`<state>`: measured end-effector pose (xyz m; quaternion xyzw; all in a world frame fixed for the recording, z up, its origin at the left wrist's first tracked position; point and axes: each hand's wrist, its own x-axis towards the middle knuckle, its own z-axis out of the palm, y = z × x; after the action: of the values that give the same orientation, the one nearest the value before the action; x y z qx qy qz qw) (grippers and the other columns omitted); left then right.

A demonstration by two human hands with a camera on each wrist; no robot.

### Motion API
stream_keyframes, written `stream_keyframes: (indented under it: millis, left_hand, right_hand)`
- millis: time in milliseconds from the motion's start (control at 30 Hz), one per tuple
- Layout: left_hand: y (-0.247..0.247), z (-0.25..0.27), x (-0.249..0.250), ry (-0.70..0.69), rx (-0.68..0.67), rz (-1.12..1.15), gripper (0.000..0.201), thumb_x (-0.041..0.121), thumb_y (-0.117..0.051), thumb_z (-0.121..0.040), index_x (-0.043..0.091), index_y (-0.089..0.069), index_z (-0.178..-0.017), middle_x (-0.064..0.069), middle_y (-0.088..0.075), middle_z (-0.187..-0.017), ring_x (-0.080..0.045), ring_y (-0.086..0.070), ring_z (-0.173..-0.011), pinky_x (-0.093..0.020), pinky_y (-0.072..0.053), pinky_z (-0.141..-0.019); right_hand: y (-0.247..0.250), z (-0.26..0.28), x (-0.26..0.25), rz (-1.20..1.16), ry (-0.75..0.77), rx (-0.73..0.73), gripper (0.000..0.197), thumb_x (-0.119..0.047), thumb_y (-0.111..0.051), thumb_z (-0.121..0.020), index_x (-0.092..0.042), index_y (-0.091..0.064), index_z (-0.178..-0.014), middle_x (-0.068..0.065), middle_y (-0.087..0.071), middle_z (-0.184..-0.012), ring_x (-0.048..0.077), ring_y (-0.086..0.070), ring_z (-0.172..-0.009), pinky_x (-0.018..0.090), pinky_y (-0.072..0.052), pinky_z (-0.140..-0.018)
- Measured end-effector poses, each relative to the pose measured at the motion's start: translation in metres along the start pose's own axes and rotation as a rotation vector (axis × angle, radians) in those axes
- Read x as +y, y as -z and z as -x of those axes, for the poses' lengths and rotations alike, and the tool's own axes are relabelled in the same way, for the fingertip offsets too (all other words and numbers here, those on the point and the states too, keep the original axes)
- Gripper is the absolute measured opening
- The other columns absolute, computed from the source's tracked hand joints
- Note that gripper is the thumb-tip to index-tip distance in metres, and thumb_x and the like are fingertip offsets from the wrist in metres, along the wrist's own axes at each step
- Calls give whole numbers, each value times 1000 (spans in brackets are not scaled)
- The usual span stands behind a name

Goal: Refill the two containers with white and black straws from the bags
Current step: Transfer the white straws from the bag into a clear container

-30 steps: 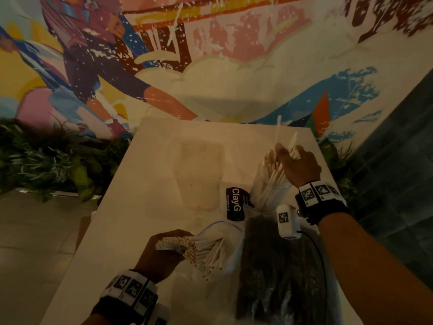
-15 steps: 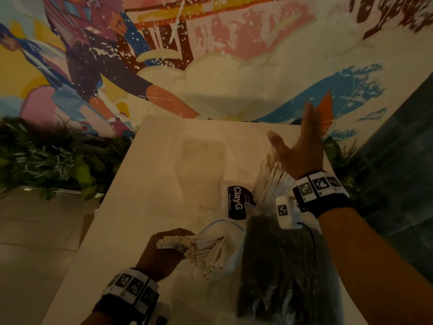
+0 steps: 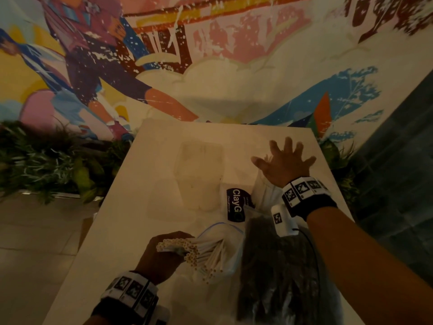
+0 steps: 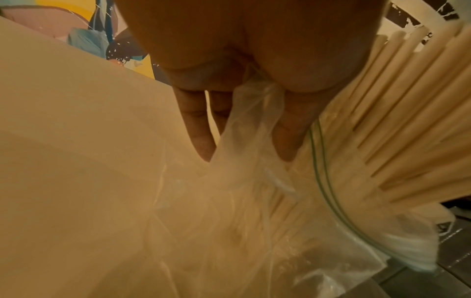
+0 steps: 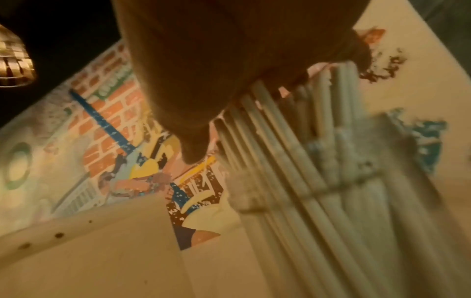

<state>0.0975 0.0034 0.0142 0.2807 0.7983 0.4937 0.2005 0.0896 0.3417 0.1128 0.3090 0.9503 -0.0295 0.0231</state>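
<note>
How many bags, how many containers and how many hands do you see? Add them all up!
Bags: 2 (bag of white straws, bag of black straws)
Containers: 2 (left container, right container)
Hands: 2 (left hand, right hand)
Total: 6

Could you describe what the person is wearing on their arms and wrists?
Both forearms are bare, with no sleeves in view. Each wrist carries a black band topped by a row of white square tiles printed with black coded markers; the left band matches. A small white box with one such marker hangs from the right band, and a thin black cable runs from it.
</note>
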Motion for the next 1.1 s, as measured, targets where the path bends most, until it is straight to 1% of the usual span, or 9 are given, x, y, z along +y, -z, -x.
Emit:
stream_keyframes:
  millis: [133,267,433,567,700,800,933,1000,1100]
  left_hand:
    - [1,-1,1,10,5,19,33,46,-58,-64,38,-68,-94,6,-74,-87,-10,-68,-84,-37,-56,-76]
    - [2,-1,1,21,0,11,35,45,-60,-62,39,-67,-95,9,-73,-88,-9,-68,-85,-34,-56,-77]
    - [2,0,2,10,5,-19,31,44,-60,-63,45,-67,-93,12,-72,-89,-7,-68,-85,-34,-56,-77]
    - [1,0,1,11,12,-5,32,45,-60,-63,41,-67,-94,5,-73,-89,-12,-68,-86,-39,-56,-77]
    - [-1,1,3,29,42,10,26,46,-57,-64,47,-68,-88,7,-73,-84,-14,-68,-84,-41,-56,-76]
    - [0,1,7,25,29,15,27,47,-58,-65,44,-68,-90,7,-73,-87,-16,-67,-86,-40,-55,-78]
    - [0,-1,11,82,45,35,29,40,-64,-65,41,-68,-93,11,-72,-94,-17,-65,-93,-35,-53,-82]
    - [-1,-2,13,22,-2,-3,28,49,-58,-59,59,-63,-84,25,-69,-89,-13,-66,-88,-36,-53,-83]
    - [-1,-3,11,-13,-4,-35,26,50,-57,-61,57,-63,-86,21,-68,-92,-13,-67,-85,-38,-54,-80]
  right_hand:
    - [-6,1,2,-138,-5,130,45,-45,-31,-98,-15,-51,-126,15,-52,-130,35,-47,-118,45,-40,-94]
    - [-7,-2,4,-163,8,197,35,-27,-33,-99,-12,-49,-125,15,-55,-127,34,-50,-115,42,-42,-90]
    - [0,-4,5,-91,-38,-29,71,-62,-21,-94,-19,-13,-149,13,-15,-157,38,-12,-143,61,-12,-113]
    - [24,34,0,-309,195,355,85,-70,-41,-83,-21,-22,-149,12,-14,-158,33,-12,-145,56,-12,-114]
    - [28,111,-7,-573,492,-176,91,-38,-78,-74,-35,-23,-146,-17,-24,-150,5,-23,-139,20,-24,-109]
    - [-10,158,-14,-323,678,-469,108,-49,-77,-71,-47,3,-144,-26,-2,-149,-4,1,-137,20,-8,-115]
    - [-49,177,-20,-421,719,-410,108,-55,-75,-69,-46,4,-142,-29,-8,-145,-11,-5,-133,8,-6,-109]
    - [-57,180,-25,-470,716,-333,97,-64,-67,-72,-41,-8,-145,-24,-20,-149,-12,-14,-131,3,-6,-104]
    - [-67,183,-37,-548,692,-180,64,-63,-51,-84,-36,-39,-141,-15,-47,-141,-4,-42,-126,4,-24,-103]
